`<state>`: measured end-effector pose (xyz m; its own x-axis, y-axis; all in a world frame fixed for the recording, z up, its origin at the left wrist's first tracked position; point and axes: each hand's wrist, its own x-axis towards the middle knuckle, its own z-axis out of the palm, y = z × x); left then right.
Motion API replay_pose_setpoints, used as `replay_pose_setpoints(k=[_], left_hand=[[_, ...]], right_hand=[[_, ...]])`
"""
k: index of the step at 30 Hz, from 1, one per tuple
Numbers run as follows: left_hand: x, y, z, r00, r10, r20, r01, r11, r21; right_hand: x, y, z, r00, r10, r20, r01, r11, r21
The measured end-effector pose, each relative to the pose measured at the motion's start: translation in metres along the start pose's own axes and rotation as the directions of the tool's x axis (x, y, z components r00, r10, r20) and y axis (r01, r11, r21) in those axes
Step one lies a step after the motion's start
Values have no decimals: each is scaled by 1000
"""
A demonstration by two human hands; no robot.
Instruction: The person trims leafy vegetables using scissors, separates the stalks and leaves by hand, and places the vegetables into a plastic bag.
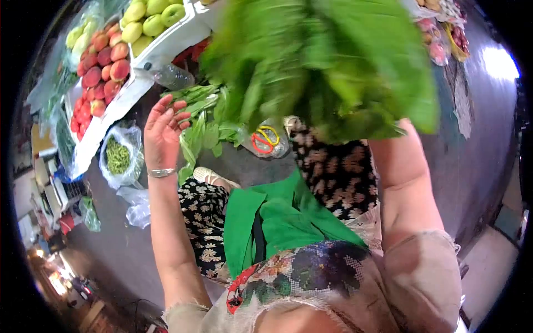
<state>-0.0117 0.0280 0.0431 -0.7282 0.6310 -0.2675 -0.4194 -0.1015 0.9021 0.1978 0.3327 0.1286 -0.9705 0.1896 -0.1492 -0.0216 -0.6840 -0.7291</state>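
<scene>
A large bunch of leafy greens, blurred by motion, fills the upper middle of the view. Its leaves hide most of my right hand, whose wrist shows at the lower right edge of the bunch. My left hand is raised at the left with its fingers apart and slightly curled, holding nothing, with a bracelet at the wrist. More loose greens lie on the floor just right of my left hand. Scissors with red and yellow handles rest on clear plastic beside them.
Peaches and green apples fill white boxes at the upper left, near a plastic bottle. A bag of green pods stands on the floor. Bagged produce sits at the upper right. A green apron covers my lap.
</scene>
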Motion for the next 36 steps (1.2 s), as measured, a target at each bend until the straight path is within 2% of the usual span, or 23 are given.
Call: replay_pose_setpoints(k=[3,7,8,10,12,14,15,16,17,18,20,22,23,26,28,29,30,31,32,33,34,35,36], left_hand=[[-2,-8,23,998,0,60,-9,990,144],[1,-25,60,988,-52,145,-15,904,427],[2,-29,79,983,-34,181,-49,900,434],[11,-39,114,947,-14,322,-186,793,580],[17,-34,167,880,-115,461,-274,671,689],[28,-43,217,710,-154,687,-506,566,650],[38,-59,234,584,-189,789,-575,591,566],[43,-66,258,488,-395,778,-528,577,624],[51,-94,268,348,-356,867,-692,527,494],[60,-113,274,232,-426,874,-728,520,447],[68,-141,296,82,-608,789,-784,449,428],[70,-154,304,3,-754,657,-758,427,493],[76,-166,296,-28,-781,624,-800,392,454],[80,-177,290,-47,-858,511,-788,346,509],[75,-168,295,-28,-856,516,-797,331,506],[72,-165,298,-18,-880,475,-839,272,471],[72,-165,299,-6,-900,436,-875,215,433],[73,-170,296,46,-875,481,-923,147,355],[76,-171,296,43,-876,481,-922,151,358],[79,-166,300,130,-762,635,-937,115,330],[81,-162,303,203,-612,765,-948,71,309],[81,-155,305,203,-612,764,-948,73,309],[82,-145,308,241,-394,887,-944,118,309]], right_hand=[[-68,-22,-47,977,-93,-192,100,995,30],[-162,-8,-105,895,-74,-439,141,982,124],[-181,2,-119,871,-49,-489,147,975,164],[-210,24,-144,829,11,-559,152,958,244],[-230,49,-166,797,74,-599,159,932,327],[-240,70,-187,786,125,-605,167,900,403],[-242,80,-196,789,149,-596,169,881,443],[-241,89,-206,792,164,-588,173,864,474],[-241,98,-216,797,180,-576,176,844,507],[-236,109,-224,807,189,-559,179,824,537],[-226,126,-239,826,206,-524,178,787,590],[-215,136,-252,849,208,-486,179,751,635],[-211,140,-258,855,203,-477,186,739,648],[-198,144,-278,893,167,-418,188,705,684],[-183,141,-292,924,78,-374,213,707,674],[-173,135,-298,921,134,-365,219,596,772],[-167,129,-300,920,141,-365,216,596,774],[-162,126,-303,937,98,-335,213,600,771],[-158,123,-304,951,53,-305,214,602,769],[-152,121,-302,934,64,-353,216,685,695],[-146,127,-307,933,65,-353,216,685,696],[-141,138,-314,897,129,-423,204,727,656],[-135,146,-315,850,188,-491,186,766,616]])
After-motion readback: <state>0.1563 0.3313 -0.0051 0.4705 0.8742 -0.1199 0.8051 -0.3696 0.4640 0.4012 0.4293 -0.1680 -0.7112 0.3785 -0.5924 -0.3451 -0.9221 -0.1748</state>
